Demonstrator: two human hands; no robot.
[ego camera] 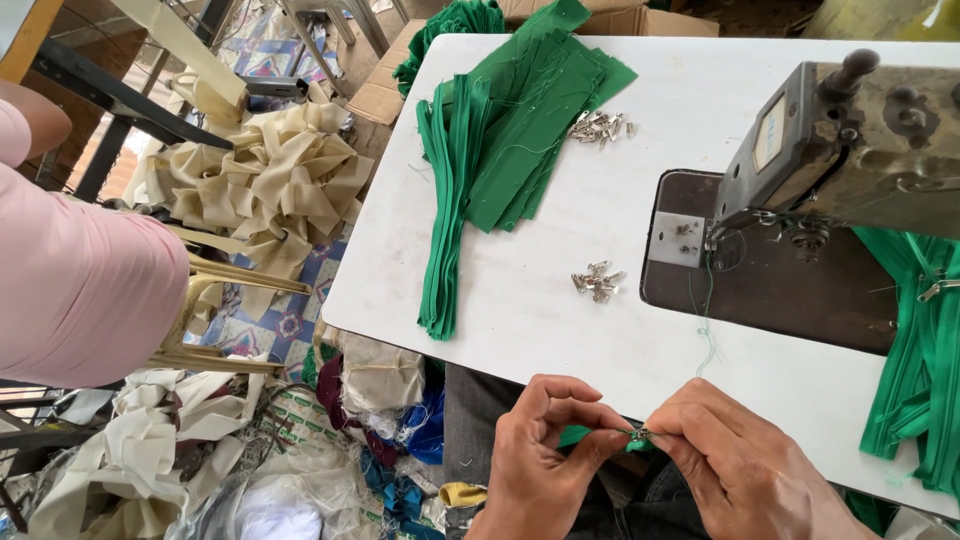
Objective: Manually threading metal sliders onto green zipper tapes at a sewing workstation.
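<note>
Bright even daylight, sharp, soft shadows

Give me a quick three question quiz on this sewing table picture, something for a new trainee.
1. True or false: both hands pinch one green zipper tape.
2. Which lies nearer the sewing machine: A, the green fabric pieces, or B, the small pile of metal sliders?
3. What colour is the table?

Key: 1 true, the left hand and right hand meet on it at a slider. 2 B. 3 white.

Matt green cloth strips (520, 120), shiny metal sliders (597, 282)
</note>
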